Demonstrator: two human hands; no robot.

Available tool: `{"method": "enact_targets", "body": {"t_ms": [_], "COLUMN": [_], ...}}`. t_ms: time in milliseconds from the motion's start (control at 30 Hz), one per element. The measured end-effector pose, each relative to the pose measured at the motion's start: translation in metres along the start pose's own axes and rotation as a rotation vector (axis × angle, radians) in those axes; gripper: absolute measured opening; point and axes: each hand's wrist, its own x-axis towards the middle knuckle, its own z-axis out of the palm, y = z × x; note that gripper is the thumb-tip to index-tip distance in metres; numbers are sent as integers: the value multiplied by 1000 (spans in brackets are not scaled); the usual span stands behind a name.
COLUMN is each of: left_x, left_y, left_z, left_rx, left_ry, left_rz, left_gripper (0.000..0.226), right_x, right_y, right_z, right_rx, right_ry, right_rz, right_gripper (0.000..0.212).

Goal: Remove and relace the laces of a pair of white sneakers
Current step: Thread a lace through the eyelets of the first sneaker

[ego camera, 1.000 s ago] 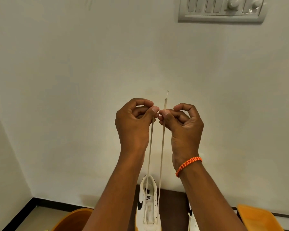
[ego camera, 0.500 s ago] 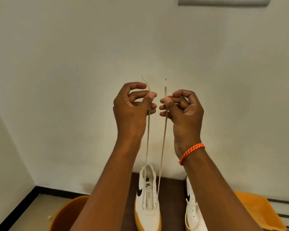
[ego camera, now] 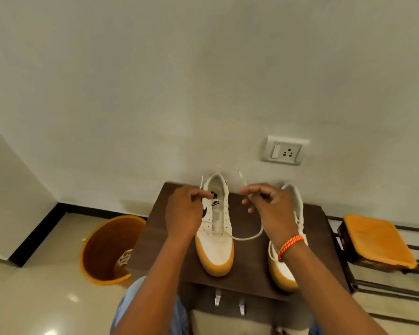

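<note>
Hands first: the left hand [ego camera: 184, 209] pinches one end of the lace [ego camera: 246, 237], the right hand [ego camera: 267, 205] pinches the other, both tips poking up past the fingers. The lace runs only through the lowest eyelets of the left sneaker [ego camera: 215, 228], with slack drooping toward the right side. Risk: uneven ends if one side is pulled harder, since nothing above the bottom row anchors the lace; a loose pinch could also let a tip slip. The sneaker is white with a tan sole, standing on the dark table [ego camera: 242, 274], toe toward the person. The right sneaker [ego camera: 292, 206] stands beside it, partly hidden by the right arm.
</note>
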Motion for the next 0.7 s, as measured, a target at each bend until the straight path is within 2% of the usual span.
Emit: {"method": "enact_targets", "body": {"t_ms": [100,167,267,367,433,533,600,700], "left_x": [-9,-12,-6,0,3,7,9,9], "left_y": [-27,-39,-50,-53,-55,-60,-61,-60], "left_z": [17,23,30,34,37,41,41,41], "left_rx": [226,302,371,432,463,516,525,547], "left_ry": [-144,-211,-247,-254,-271,-308,-345,-377], "left_rz": [-123,-148,-169,-183,-190,-209,-220,-209], "left_gripper": [38,29,15,4,9,23,35,43], "right_x": [-9,-18,-24,-25,-23,-19,-17,-19], "right_y": [47,64,88,104,103,102,104,107], "right_z": [4,8,19,31,36,36,36,38], "right_rx": [-186,-302,-369,-569,-694,-651,-672,-741], "right_ry": [-58,-110,-249,-421,-463,-348,-262,-246], "right_rz": [24,-28,-83,-129,-170,-145,-76,22], "right_gripper": [34,26,15,22,25,8,17,23]}}
